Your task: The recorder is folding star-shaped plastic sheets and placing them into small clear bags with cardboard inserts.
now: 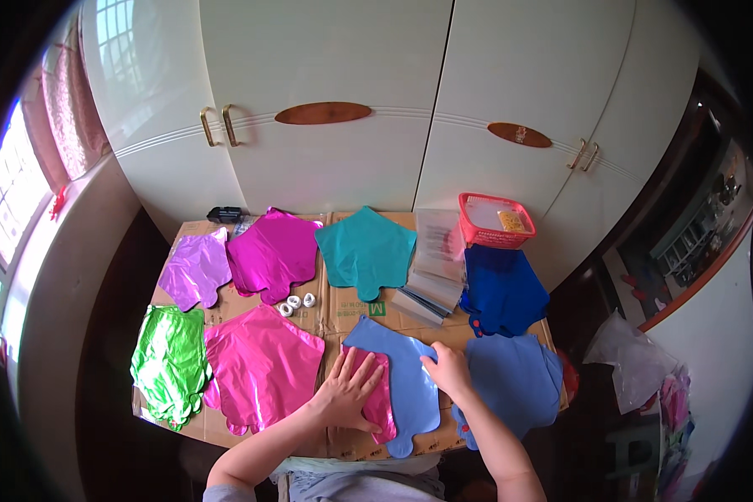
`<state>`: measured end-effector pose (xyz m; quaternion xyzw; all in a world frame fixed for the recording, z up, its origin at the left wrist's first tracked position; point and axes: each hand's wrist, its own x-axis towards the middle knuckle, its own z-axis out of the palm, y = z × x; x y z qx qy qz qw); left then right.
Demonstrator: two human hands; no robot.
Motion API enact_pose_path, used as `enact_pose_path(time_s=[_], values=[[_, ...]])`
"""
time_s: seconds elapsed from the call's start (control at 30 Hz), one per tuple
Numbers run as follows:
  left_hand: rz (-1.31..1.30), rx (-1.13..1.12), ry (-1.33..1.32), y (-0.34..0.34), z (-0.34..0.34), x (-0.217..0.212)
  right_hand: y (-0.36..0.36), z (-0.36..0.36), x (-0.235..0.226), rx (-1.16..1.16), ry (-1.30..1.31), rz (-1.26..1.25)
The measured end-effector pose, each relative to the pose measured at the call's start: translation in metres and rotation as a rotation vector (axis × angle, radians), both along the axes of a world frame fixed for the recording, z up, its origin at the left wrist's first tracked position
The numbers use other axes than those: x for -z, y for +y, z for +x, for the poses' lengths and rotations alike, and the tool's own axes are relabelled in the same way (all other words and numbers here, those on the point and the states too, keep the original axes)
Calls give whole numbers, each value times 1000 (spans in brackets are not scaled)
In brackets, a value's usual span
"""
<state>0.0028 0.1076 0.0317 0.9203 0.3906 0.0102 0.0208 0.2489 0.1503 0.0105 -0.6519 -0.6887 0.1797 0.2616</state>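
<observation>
A light blue foil balloon (416, 389), uninflated and star-like with a rounded tab, lies flat in front of me. On its left part rests a narrow folded pink foil piece (381, 412). My left hand (341, 395) lies flat on the pink foil, fingers spread. My right hand (450, 368) pinches the light blue balloon at its upper right edge, with the fingers curled in. Just right of it is a pile of light blue foil balloons (517, 385). A large pink foil balloon pile (266, 364) spreads to the left of my left hand.
Around lie green (170, 356), lilac (197, 268), magenta (274, 251), teal (366, 249) and dark blue (506, 293) foil balloons on a cardboard sheet (333, 305). White ribbon rolls (294, 302), clear packets (439, 243), grey sleeves (431, 297) and a red basket (495, 237) stand there. Cabinets (326, 58) rise behind.
</observation>
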Motion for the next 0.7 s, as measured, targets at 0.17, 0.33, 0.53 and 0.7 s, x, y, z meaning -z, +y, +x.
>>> enact_pose_path(time_s=[0.17, 0.33, 0.53, 0.7], values=[[-5, -34, -7, 3, 0, 0, -13, -13, -8, -35, -82, -44], [-23, -28, -26, 3, 0, 2, -67, -32, -5, -79, -127, -1], [7, -21, -22, 3, -2, 6, -92, -69, -2, -225, -273, 200], [-87, 10, 17, 9, -5, 3, -94, -77, 7, -277, -456, 200]])
